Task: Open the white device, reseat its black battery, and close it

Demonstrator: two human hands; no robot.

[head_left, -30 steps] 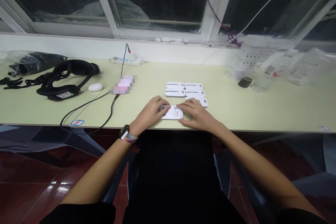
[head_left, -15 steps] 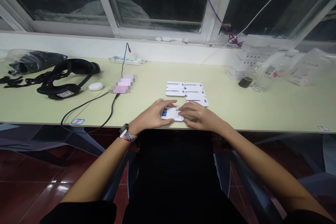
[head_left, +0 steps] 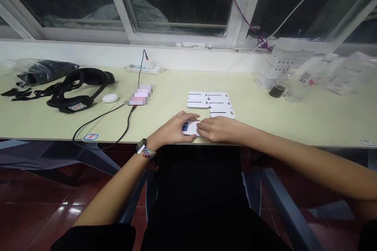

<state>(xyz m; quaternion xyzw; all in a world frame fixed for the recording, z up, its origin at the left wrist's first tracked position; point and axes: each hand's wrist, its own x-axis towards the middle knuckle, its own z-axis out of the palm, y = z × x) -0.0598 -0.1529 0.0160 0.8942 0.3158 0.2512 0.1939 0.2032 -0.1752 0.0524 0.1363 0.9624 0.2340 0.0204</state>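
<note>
A small white rounded box [head_left: 192, 128] with a blue label at its left end lies near the front edge of the table. My left hand [head_left: 173, 128] grips it from the left, thumb in front and fingers behind. My right hand [head_left: 213, 129] has its fingers pressed together on the box's right end, which they cover. Just behind my hands lie white rounded pieces marked with black lines and letters, a left group [head_left: 198, 100] and a right group [head_left: 221, 105], side by side.
A black headset [head_left: 84, 88], a white oval object [head_left: 110, 98] and a pixelated item [head_left: 141, 95] with cables are on the left. A power strip [head_left: 145, 69] lies by the wall. White boxes [head_left: 279, 62], a dark-liquid container [head_left: 277, 91] and a clear bottle [head_left: 294, 91] stand at right.
My right hand has moved slightly left and its fingers have come together over the right end of the box. My right forearm has swung outward. The view has shifted slightly.
</note>
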